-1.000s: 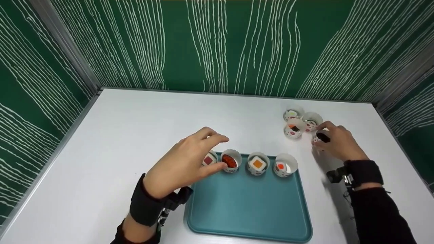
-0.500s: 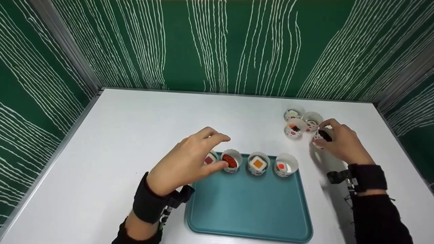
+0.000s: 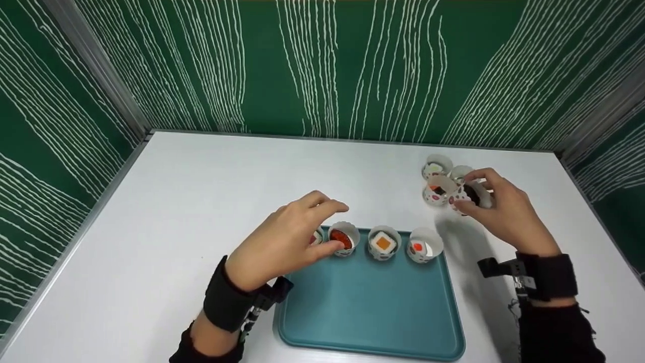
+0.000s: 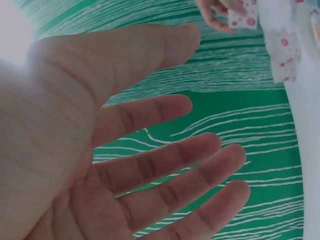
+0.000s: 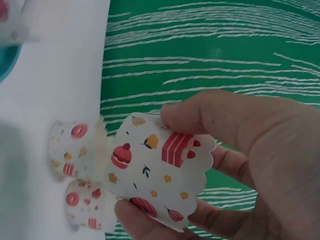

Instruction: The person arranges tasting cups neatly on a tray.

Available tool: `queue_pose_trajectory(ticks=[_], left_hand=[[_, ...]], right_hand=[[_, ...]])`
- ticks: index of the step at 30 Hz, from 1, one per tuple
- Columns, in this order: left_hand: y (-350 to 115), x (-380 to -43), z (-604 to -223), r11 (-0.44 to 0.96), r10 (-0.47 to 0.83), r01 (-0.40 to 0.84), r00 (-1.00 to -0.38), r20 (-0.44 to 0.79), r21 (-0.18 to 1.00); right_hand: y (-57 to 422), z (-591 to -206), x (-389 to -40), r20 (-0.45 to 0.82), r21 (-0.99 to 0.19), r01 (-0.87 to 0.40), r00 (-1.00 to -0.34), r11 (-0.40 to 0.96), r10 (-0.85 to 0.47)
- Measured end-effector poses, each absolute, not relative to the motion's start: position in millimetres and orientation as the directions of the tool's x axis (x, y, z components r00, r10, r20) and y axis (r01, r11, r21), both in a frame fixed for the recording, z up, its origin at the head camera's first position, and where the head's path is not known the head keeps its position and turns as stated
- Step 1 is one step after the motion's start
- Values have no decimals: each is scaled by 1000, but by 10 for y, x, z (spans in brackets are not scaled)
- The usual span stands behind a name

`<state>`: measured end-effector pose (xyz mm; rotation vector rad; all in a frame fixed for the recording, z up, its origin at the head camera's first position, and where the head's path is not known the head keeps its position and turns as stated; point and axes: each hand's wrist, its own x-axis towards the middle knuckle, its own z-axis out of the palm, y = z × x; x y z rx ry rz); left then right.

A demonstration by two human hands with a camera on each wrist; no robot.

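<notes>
My right hand pinches a paper baking cup printed with cakes and flowers, thumb on one side and fingers on the other. In the head view a dark piece sits inside that cup, which is tilted and looks raised off the table. Close behind it stand several more cups, among them one with an orange and black piece. My left hand hovers over the tray's back left corner, fingers spread and holding nothing. It partly hides a cup with a red piece.
A teal tray lies on the white table. Along its back edge are a cup with an orange-topped white piece and a cup with a small red-topped piece. Green walls with white lines stand behind.
My right hand has lifted the cup with the dark piece and moved it slightly left, toward the other cups. My left hand has drifted a little to the right.
</notes>
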<state>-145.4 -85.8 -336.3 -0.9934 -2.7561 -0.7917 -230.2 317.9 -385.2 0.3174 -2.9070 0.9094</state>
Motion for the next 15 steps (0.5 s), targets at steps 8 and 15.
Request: queue_pose_trajectory(ticks=[8, 15], left_hand=[[-779, -1473, -3405, 637, 568, 637, -769, 295, 435], [-702, -1473, -3442, 629, 574, 661, -749, 330, 408]], right_hand=[[2988, -3776, -2111, 185, -594, -278, -960, 755, -208], [2789, -3680, -1989, 236, -610, -349, -937, 711, -258]])
